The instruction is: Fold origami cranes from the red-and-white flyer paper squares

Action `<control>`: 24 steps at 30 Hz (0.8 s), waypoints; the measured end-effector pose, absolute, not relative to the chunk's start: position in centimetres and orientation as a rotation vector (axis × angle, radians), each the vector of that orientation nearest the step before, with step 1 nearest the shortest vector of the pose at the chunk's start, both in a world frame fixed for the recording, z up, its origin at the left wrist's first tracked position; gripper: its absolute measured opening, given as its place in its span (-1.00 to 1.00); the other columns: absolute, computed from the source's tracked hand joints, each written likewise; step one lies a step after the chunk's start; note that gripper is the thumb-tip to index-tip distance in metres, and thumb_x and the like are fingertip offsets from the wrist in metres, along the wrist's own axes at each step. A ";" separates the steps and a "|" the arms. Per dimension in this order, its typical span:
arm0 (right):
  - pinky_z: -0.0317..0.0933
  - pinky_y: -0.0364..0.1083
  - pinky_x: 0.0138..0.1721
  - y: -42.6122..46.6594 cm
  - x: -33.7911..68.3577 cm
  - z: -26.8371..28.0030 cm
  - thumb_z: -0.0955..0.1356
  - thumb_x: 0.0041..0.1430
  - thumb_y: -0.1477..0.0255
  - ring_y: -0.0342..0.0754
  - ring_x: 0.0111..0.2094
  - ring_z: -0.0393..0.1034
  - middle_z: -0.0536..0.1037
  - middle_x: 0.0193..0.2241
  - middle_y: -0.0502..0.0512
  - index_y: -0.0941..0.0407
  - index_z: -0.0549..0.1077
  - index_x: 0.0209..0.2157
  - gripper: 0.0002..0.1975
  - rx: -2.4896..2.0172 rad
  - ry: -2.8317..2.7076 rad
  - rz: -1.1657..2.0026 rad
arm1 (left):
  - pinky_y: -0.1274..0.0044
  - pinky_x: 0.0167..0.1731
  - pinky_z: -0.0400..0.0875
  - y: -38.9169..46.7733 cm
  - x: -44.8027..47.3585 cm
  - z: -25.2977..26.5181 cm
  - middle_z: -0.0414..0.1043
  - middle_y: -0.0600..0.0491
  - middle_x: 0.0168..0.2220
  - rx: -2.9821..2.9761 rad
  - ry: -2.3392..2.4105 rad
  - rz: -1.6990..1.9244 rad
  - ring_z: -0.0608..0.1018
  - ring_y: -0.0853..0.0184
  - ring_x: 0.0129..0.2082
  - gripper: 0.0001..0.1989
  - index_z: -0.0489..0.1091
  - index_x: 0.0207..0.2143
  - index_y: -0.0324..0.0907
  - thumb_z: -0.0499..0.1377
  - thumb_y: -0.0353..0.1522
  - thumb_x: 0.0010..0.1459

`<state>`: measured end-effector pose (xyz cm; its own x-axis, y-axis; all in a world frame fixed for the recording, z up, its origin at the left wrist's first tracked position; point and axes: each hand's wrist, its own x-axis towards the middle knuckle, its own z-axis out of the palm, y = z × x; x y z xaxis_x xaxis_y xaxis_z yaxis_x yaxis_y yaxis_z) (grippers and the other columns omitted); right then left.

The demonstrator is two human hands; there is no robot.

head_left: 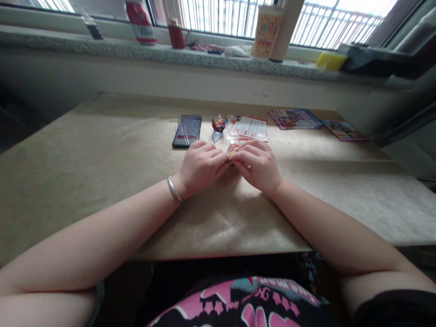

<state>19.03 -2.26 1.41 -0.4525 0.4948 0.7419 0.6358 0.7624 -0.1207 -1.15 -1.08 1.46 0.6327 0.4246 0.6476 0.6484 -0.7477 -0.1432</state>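
Note:
Both hands meet over the middle of the table, with fingertips pinched together around a small piece of printed paper (234,149). My left hand (203,162), a silver bangle at its wrist, has its fingers closed at the paper's left side. My right hand (258,164) is closed on it from the right. Most of the paper is hidden behind the fingers; a colourful corner shows above them. Just beyond lie a folded paper figure (218,127) in dark and red print and a spread of printed leaflets (251,128). To the left rests a phone (188,131).
Stacks of glossy printed sheets, one pile (294,119) and a smaller one (344,131), lie at the table's back right. On the stone windowsill (204,58) stand a red and white can (140,22), a red bottle (176,35), a patterned cup (266,32) and a yellow object (330,61).

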 end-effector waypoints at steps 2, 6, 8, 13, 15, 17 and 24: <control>0.28 0.03 -0.09 -2.3 18.9 1.4 0.34 0.26 0.36 0.00 -0.19 0.39 0.60 -0.37 0.01 -0.01 0.53 -0.35 -0.87 -0.847 -2.124 -0.222 | 0.40 -0.34 0.16 -1.2 -1.0 1.5 0.49 0.06 -0.47 -2.501 -0.859 -0.840 0.45 0.32 -0.44 -0.69 0.41 -0.45 -0.15 0.02 -0.29 0.33; 0.31 0.02 -0.09 -1.9 18.9 1.2 0.37 0.20 0.43 -0.01 -0.23 0.39 0.59 -0.39 0.01 0.01 0.52 -0.39 -0.90 -0.846 -2.058 -0.169 | 0.40 -0.35 0.13 -1.1 -1.0 1.3 0.47 0.04 -0.48 -2.502 -0.874 -0.875 0.45 0.30 -0.43 -0.70 0.37 -0.46 -0.15 0.03 -0.29 0.32; 0.31 0.02 -0.09 -1.8 19.0 1.2 0.38 0.17 0.44 0.00 -0.23 0.39 0.58 -0.40 0.01 0.01 0.51 -0.41 -0.91 -0.856 -2.059 -0.161 | 0.39 -0.35 0.13 -1.0 -1.1 1.3 0.45 0.04 -0.50 -2.504 -0.881 -0.886 0.43 0.29 -0.44 -0.70 0.36 -0.47 -0.15 0.03 -0.28 0.32; 0.30 0.03 -0.10 -1.9 19.2 1.5 0.39 0.16 0.42 0.01 -0.23 0.39 0.58 -0.41 0.03 0.03 0.49 -0.44 -0.91 -0.885 -2.057 -0.149 | 0.37 -0.29 0.17 -0.6 -1.4 1.2 0.44 0.07 -0.47 -2.458 -0.862 -0.867 0.41 0.30 -0.41 -0.72 0.37 -0.46 -0.12 0.02 -0.33 0.31; 0.30 0.03 -0.08 -1.9 19.2 1.6 0.38 0.18 0.43 0.01 -0.22 0.40 0.60 -0.39 0.02 0.02 0.48 -0.44 -0.89 -0.880 -2.070 -0.148 | 0.37 -0.27 0.18 -0.5 -1.5 1.2 0.45 0.07 -0.45 -2.453 -0.853 -0.896 0.41 0.29 -0.39 -0.74 0.39 -0.44 -0.10 0.03 -0.34 0.31; 0.29 0.04 -0.06 -1.9 19.3 1.7 0.36 0.20 0.42 0.00 -0.20 0.41 0.61 -0.36 0.01 0.02 0.48 -0.44 -0.88 -0.852 -2.081 -0.153 | 0.36 -0.25 0.19 -0.5 -1.6 1.2 0.46 0.07 -0.43 -2.451 -0.854 -0.924 0.41 0.29 -0.38 -0.75 0.40 -0.43 -0.10 0.04 -0.32 0.31; 0.25 0.07 -0.03 -2.0 19.3 1.5 0.37 0.21 0.41 0.02 -0.15 0.38 0.60 -0.30 0.01 0.00 0.49 -0.42 -0.88 -0.863 -2.091 -0.222 | 0.37 -0.19 0.23 -0.7 -1.3 1.1 0.54 0.09 -0.34 -2.490 -0.880 -1.072 0.45 0.32 -0.34 -0.77 0.44 -0.40 -0.10 0.08 -0.28 0.31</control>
<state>19.27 -2.02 1.47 -0.4087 0.5002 0.7634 0.6496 0.7470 -0.1417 -1.30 -0.69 1.10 0.5364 0.4200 0.7320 0.6359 -0.7714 -0.0233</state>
